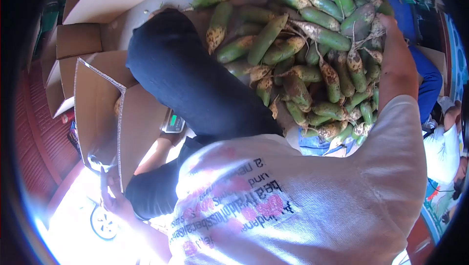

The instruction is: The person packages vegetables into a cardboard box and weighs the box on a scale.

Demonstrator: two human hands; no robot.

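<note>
Near the lower left, my left hand (115, 201) is at the edge of an open cardboard box (141, 133), its fingers closed on the cardboard. Inside that box, a small part of a brownish thing shows. My right arm stretches up along the right side, and my right hand (387, 24) touches the edge of a big pile of green radishes (322, 35). Its fingers are mostly hidden among roots and radishes, so their grip does not show. Many radishes have soil-stained ends and thin roots. Close to the box is a scale (173, 122) with a lit green display.
My bent knee (166, 45) in dark trousers lies between box and pile. More open cardboard boxes (78, 40) stand at upper left. Beyond my right arm are someone's blue trousers (427, 72) and a person in a white top (439, 150). Strong sunlight washes out the lower left.
</note>
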